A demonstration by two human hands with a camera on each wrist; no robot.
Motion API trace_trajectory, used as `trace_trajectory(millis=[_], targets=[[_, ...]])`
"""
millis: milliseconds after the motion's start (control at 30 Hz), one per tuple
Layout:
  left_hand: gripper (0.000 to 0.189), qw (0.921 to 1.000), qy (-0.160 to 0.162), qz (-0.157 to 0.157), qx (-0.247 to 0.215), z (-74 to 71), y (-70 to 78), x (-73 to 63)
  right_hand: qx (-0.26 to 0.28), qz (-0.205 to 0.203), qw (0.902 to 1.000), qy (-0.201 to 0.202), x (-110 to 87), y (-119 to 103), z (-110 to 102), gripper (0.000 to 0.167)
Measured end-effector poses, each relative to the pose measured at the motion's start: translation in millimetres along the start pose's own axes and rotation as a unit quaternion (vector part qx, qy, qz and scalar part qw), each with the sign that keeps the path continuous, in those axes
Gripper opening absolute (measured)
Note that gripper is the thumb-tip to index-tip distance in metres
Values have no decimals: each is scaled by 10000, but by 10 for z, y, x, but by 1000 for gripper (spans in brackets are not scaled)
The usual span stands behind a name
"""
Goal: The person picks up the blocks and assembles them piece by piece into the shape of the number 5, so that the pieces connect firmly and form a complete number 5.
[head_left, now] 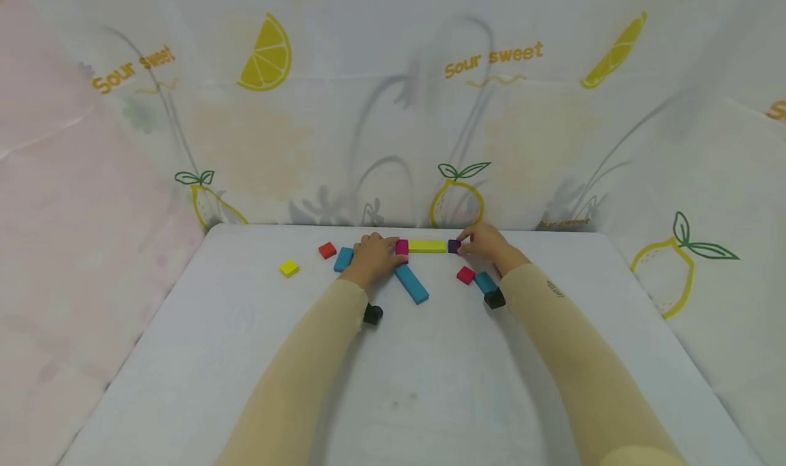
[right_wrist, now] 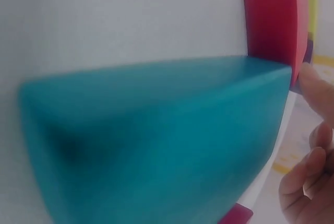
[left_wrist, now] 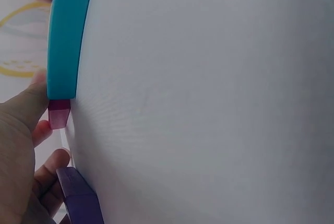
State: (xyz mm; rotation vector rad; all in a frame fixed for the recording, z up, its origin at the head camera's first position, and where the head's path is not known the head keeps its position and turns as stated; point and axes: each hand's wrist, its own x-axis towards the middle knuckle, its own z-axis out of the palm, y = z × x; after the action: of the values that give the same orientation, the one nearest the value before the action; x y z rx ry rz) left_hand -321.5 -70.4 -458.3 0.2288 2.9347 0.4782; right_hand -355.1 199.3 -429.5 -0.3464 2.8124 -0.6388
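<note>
Yellow oblong block [head_left: 427, 246] lies between a magenta oblong block [head_left: 402, 247], gripped by the left hand [head_left: 372, 256], and a small dark-purple block [head_left: 453, 246] pinched by the right hand [head_left: 484, 241]

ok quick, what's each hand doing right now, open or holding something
Left hand: closed, pinching the pink block.
Right hand: closed, pinching the dark purple block.

a lemon-printed cloth [head_left: 368, 22] hangs behind the white table [head_left: 442, 377].
</note>
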Motion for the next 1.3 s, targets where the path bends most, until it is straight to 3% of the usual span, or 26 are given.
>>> trace_trajectory(millis=[400, 767, 1300], targets=[[67, 9999, -19, -104, 108, 13, 18, 34, 171, 72, 9998, -26, 24, 13, -2, 35], [65, 9999, 87, 18, 76, -41, 63, -57, 271, 128, 9995, 15, 20, 20, -3, 34], [66, 9998, 78, -55, 148, -6, 37, -65, 450, 355, 9983, -63, 7, -11, 44, 36]])
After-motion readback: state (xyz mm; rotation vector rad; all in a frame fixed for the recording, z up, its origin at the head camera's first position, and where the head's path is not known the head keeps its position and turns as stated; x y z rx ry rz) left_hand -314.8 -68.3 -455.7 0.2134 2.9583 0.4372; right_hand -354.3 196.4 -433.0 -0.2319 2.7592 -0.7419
